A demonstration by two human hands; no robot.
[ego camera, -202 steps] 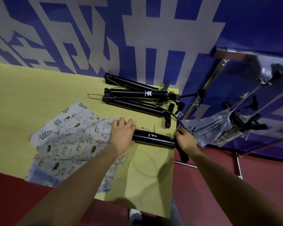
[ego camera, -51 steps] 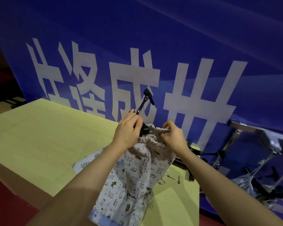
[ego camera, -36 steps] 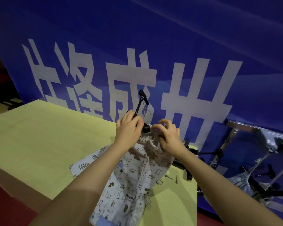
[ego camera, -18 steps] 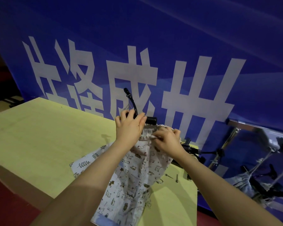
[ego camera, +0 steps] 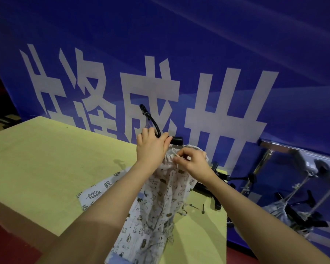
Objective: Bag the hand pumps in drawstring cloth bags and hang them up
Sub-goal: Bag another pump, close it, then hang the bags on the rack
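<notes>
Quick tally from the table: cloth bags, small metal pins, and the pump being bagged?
Cloth bags: 2, the held bag and the leaf-print bag
Metal pins: 2
Pump being bagged: 1
Total: 5

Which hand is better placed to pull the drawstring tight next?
The right hand: it already pinches the white drawstring at the bag's gathered mouth, while the left hand is busy holding the pump handle.

Lighting is dim and cool, with soft shadows cast on the yellow table point(ego camera: 46, 168) beneath the raised bag, faint glare streaks across the blue banner point(ego camera: 236, 44), dark corners, wide-angle bending at the edges, and slight softness throughout.
</notes>
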